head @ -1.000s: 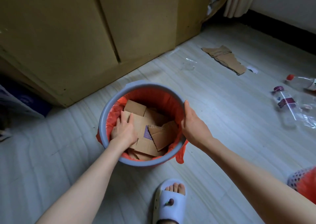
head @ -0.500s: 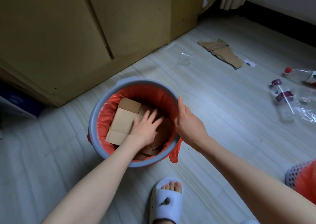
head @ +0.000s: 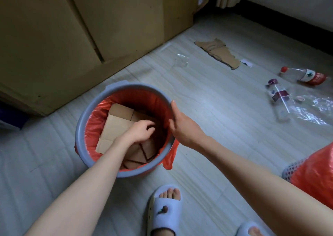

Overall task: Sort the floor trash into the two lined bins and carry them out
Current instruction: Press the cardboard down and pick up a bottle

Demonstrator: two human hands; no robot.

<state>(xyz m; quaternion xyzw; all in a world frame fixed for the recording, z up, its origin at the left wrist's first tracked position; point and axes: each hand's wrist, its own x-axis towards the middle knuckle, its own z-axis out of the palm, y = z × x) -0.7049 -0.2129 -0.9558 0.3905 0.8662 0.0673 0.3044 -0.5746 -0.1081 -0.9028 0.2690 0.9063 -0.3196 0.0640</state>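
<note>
One head-worn camera looks steeply down and forward from close above the grey bin [head: 124,172], taking in floor [head: 216,109] and cupboard [head: 90,19].

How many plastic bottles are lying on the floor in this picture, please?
2. One bottle with a red cap and red label lies at the far right. The other, with a dark purple cap and label, lies just nearer, partly on clear plastic film. More may lie outside the view.
</note>
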